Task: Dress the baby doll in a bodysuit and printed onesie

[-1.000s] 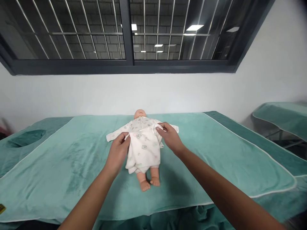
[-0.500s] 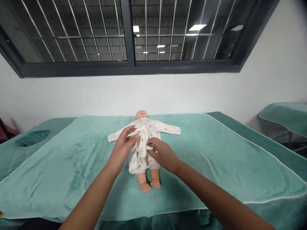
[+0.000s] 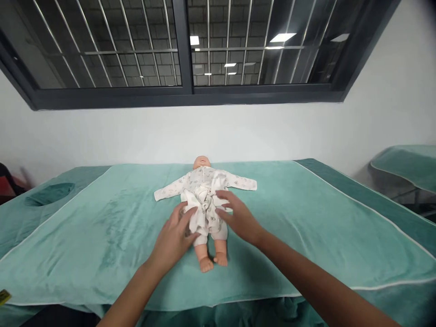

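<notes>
A baby doll [image 3: 201, 162] lies on its back, head toward the wall and bare feet toward me. It has on a long-sleeved white printed top [image 3: 200, 177], with both sleeves spread sideways. Over its belly and upper legs lies a crumpled white printed baby garment [image 3: 203, 211]. My left hand [image 3: 173, 234] is at the garment's lower left edge, fingers apart and fingertips against the cloth. On the other side my right hand [image 3: 240, 218] reaches to the garment's right edge, thumb and fingers spread. Whether cloth sits between the right fingertips is hard to tell.
The doll rests on a padded bed with a green velvet cover [image 3: 306, 236] edged in white piping. An oval hollow [image 3: 50, 194] shows at its left end. Behind stand a white wall [image 3: 136, 136] and a barred window [image 3: 190, 91]. Another green surface [image 3: 408, 165] is at right.
The garment that was bunched up between my hands now lies lower and flatter over the doll's belly and legs. My left hand has moved down; both hands' fingers have spread.
</notes>
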Demonstrator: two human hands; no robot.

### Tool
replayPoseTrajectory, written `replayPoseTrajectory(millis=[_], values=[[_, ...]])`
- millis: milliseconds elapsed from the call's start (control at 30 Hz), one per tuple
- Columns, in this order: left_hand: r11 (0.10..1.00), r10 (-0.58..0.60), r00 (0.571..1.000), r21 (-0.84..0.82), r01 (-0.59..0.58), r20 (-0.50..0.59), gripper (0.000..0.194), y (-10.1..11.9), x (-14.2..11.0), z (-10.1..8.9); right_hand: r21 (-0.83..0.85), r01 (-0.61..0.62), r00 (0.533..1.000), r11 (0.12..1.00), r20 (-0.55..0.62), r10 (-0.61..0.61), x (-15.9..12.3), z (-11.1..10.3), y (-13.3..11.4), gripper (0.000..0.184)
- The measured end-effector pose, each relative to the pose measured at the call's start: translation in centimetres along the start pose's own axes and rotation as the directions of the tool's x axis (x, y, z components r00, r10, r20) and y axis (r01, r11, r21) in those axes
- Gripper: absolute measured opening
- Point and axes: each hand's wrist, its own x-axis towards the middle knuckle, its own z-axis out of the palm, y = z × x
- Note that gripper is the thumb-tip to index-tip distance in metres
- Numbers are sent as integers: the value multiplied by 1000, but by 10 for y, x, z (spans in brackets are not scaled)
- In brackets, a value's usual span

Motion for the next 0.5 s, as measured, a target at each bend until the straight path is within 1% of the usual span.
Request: replayPoseTrajectory(millis=[33, 67, 100, 133, 167, 200, 233, 267, 300, 333, 367, 400, 433, 467, 500], values=[[999, -29, 1000, -14, 29, -12, 46, -1, 3, -2, -135, 56, 995, 989, 91, -44, -5, 5, 3, 35], [998, -44, 999, -38, 43, -31, 38, -1, 7, -4, -253, 114, 982, 961, 175, -71, -9, 10, 5, 32], [996, -51, 997, -72, 46, -59, 35, -2, 12, -7, -357, 163, 968, 920, 239, -78, -12, 14, 7, 29], [991, -66, 993, -120, 55, -93, 34, -2, 16, -9, -446, 196, 958, 873, 279, -72, -14, 17, 9, 25], [980, -105, 987, -184, 82, -120, 32, -3, 21, -13, -516, 213, 954, 830, 294, -62, -14, 19, 10, 21], [955, -172, 976, -268, 131, -136, 28, -3, 26, -17, -561, 214, 956, 800, 290, -52, -14, 21, 10, 18], [908, -259, 955, -373, 191, -142, 23, -4, 31, -22, -577, 202, 959, 791, 280, -41, -13, 21, 10, 16], [838, -346, 928, -490, 241, -135, 20, -6, 35, -28, -566, 179, 964, 805, 266, -27, -11, 20, 9, 15], [754, -428, 892, -601, 265, -144, 22, -7, 38, -34, -530, 142, 968, 836, 250, -7, -10, 19, 8, 14], [679, -498, 849, -689, 253, -179, 26, -9, 41, -41, -471, 93, 973, 877, 229, 20, -8, 17, 5, 12], [635, -547, 803, -742, 214, -237, 32, -10, 42, -47, -392, 33, 977, 919, 205, 52, -7, 15, 1, 10], [628, -574, 761, -759, 171, -303, 38, -10, 42, -51, -296, -28, 980, 955, 178, 84, -5, 13, -3, 10], [646, -574, 742, -749, 149, -347, 42, -9, 41, -54, -194, -83, 982, 978, 148, 113, -2, 11, -7, 13], [678, -543, 760, -720, 147, -356, 44, -7, 38, -55, -93, -124, 984, 988, 114, 135, 1, 9, -12, 15], [716, -477, 816, -683, 145, -327, 45, -2, 35, -53, 3, -152, 986, 988, 77, 151, 5, 8, -18, 18]])
